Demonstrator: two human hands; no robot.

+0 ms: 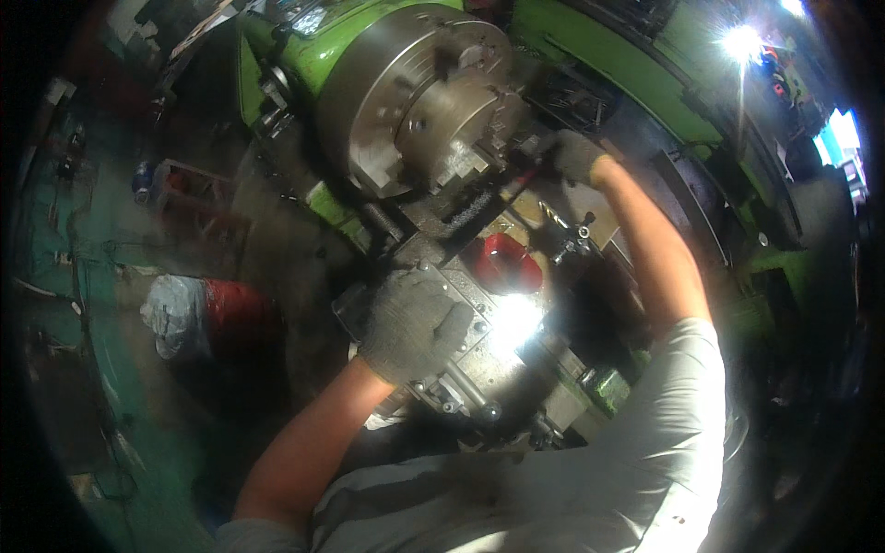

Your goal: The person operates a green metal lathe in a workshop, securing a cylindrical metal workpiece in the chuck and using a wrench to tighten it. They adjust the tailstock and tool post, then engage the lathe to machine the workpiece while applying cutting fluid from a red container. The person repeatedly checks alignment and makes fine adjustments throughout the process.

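Observation:
My left hand (415, 323), in a dark grey work glove, lies on the metal carriage (475, 309) of a lathe, fingers spread over it and thumb apart. Farther off to the right, my right hand (573, 158), gloved too, is closed beside the large round lathe chuck (419, 120). A thin reddish piece (525, 180) shows just left of that hand; what the fingers grip cannot be made out. Between the hands sits a red dish (507, 263) on the carriage. Right of it lie a drill bit (553, 217) and a small metal fitting (579, 240).
The lathe's green body (599, 46) rises behind the chuck. A ball-ended lever (489, 412) stands near my left wrist. On the floor at left are a white-and-red bag (198, 309) and a reddish frame (194, 198). A bright lamp (743, 42) glares at upper right.

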